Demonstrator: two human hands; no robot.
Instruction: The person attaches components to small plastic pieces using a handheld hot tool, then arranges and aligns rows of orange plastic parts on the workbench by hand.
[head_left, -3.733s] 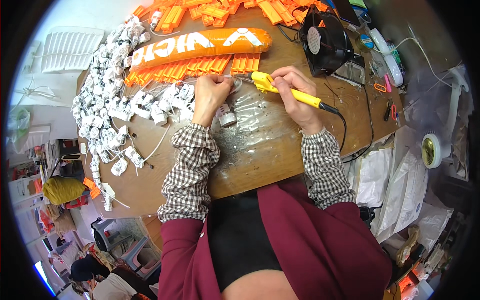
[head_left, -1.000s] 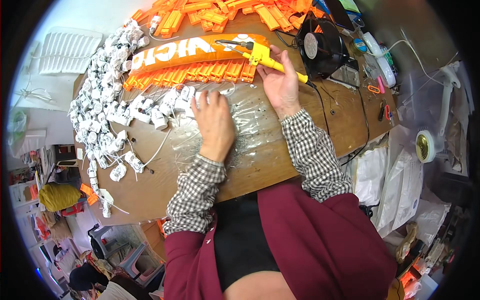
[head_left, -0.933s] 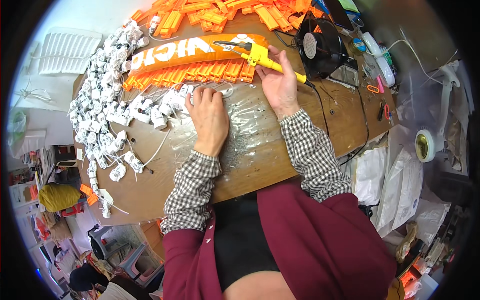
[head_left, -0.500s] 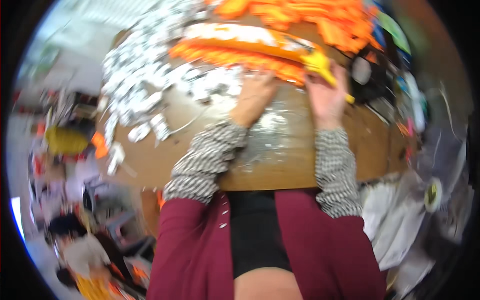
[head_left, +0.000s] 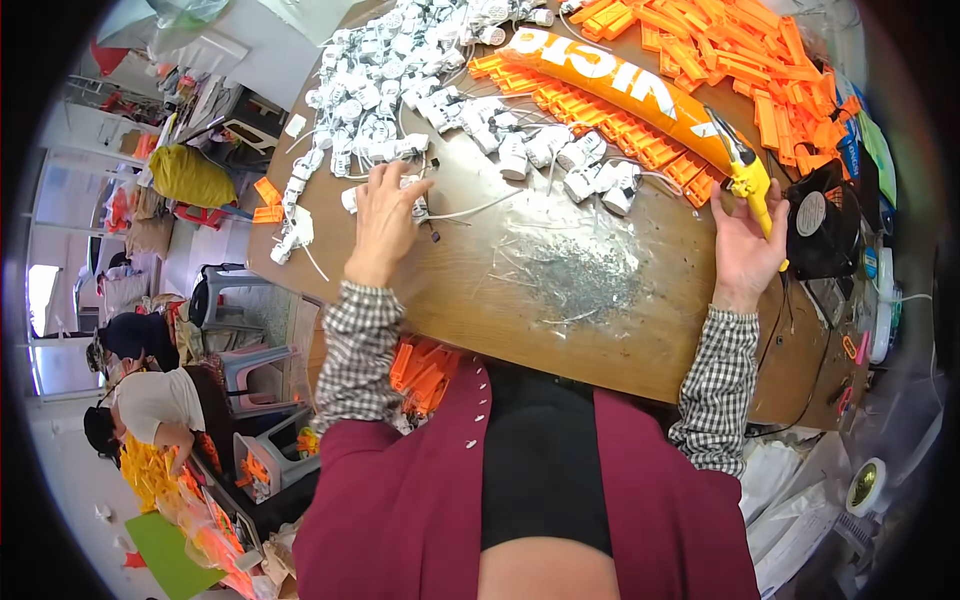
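Note:
My left hand [head_left: 387, 225] reaches over the near-left edge of a heap of small white cylindrical parts [head_left: 365, 90] with grey wires. Its fingers are spread, and some parts lie under or beside the fingertips; I see none gripped. At the right, my right hand [head_left: 745, 245] holds a yellow-handled tool [head_left: 748, 182] with a narrow, dark metal tip pointing away from me; its exact kind is unclear. Past the tool lies a long orange tube [head_left: 630, 90] with white lettering. Along its near side runs a row of orange slotted pieces [head_left: 620, 138], with several white wired parts before it.
Loose orange pieces [head_left: 720, 45] are heaped at the far right. A round black object [head_left: 825, 220] stands beside my right hand. Grey scraps [head_left: 585, 270] litter the middle of the brown table [head_left: 480, 325]. Another person [head_left: 160, 405] works at the left, near grey stools [head_left: 245, 365].
My left hand has moved left from the orange row to the white parts. My right hand, still with the yellow tool, has shifted right and nearer. The view has turned and sharpened.

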